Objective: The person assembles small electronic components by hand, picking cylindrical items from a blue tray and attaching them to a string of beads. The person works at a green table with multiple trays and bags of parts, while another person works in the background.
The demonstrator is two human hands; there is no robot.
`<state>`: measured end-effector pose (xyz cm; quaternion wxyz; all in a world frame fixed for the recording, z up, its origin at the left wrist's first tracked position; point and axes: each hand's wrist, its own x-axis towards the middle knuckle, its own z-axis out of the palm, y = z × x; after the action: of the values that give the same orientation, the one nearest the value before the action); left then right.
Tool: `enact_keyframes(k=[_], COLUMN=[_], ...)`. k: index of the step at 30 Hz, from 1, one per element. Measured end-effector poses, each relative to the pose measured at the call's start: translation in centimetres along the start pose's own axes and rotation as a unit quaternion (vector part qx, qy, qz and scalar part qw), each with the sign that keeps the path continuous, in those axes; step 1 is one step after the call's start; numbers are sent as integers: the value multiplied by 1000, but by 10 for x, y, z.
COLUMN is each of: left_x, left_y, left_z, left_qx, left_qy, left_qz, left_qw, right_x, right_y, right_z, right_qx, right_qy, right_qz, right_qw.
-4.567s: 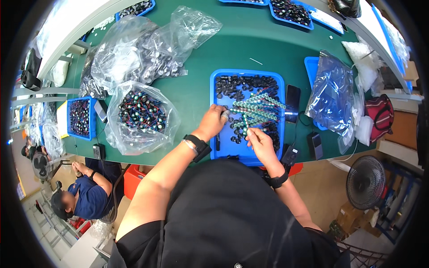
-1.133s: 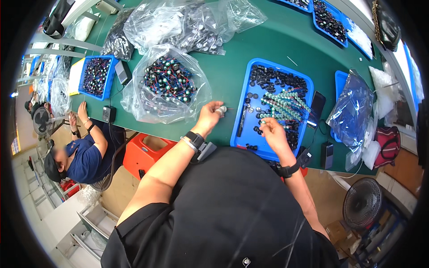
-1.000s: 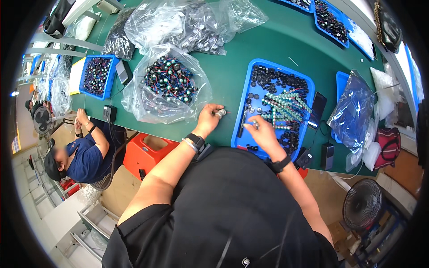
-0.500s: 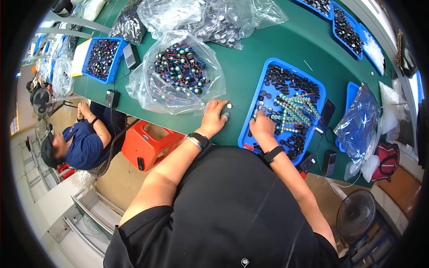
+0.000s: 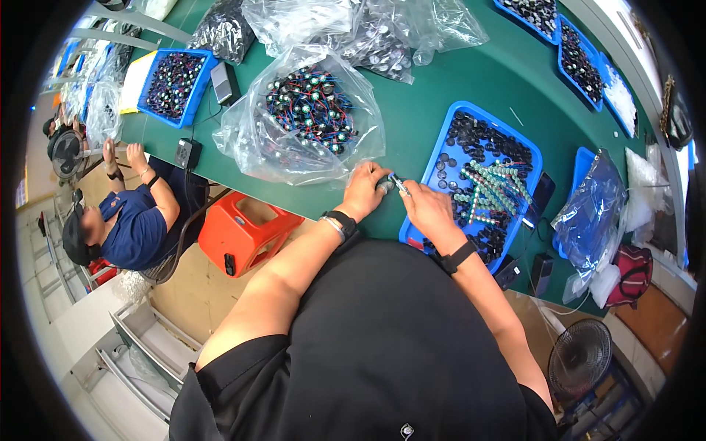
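Observation:
My left hand (image 5: pixel 362 191) rests at the table's front edge beside a clear plastic bag. Its fingers are closed, and a small greyish round piece (image 5: pixel 384 184) shows at the fingertips; its kind is too small to tell. My right hand (image 5: pixel 431 212) is closed on a slim silvery piece (image 5: pixel 399 184) that points towards the left fingertips. Both hands nearly meet. Under the right wrist lies the blue tray (image 5: pixel 404 229) with many small black round parts (image 5: pixel 476 136) and a stack of strips of greenish discs with coloured wires (image 5: pixel 494 184).
The clear bag (image 5: pixel 246 140) holds wired round parts. Further left stand a blue bin (image 5: pixel 193 99) and black boxes (image 5: pixel 187 153). More plastic bags (image 5: pixel 382 44) lie at the back, more blue trays (image 5: pixel 581 66) at far right. A red stool (image 5: pixel 235 235) and a seated person (image 5: pixel 143 228) are at left.
My right hand has left the tray's parts and come up left to my left hand, with a silvery piece in it. My left fingers have drawn together around the small piece.

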<state>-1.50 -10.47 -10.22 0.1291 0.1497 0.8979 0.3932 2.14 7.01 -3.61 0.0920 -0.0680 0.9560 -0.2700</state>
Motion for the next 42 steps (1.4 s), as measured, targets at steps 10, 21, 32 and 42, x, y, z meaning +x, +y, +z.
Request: enact_keyframes(k=[10, 21, 32, 42], left_x=[3, 6, 8, 4], left_y=[-1, 0, -3, 31], left_z=[-4, -9, -5, -32], left_qx=[-7, -6, -6, -337], left_qy=[-15, -31, -31, -148], left_qz=[-8, -16, -13, -113], left_qw=[1000, 999, 999, 923], right_x=[5, 32, 33, -34], right_y=[3, -12, -13, 44], right_z=[6, 8, 5, 0], right_qx=[-69, -196, -147, -20], right_qy=[-45, -111, -91, 47], right_qz=[-5, -105, -110, 179], right_qw=[997, 969, 979, 982])
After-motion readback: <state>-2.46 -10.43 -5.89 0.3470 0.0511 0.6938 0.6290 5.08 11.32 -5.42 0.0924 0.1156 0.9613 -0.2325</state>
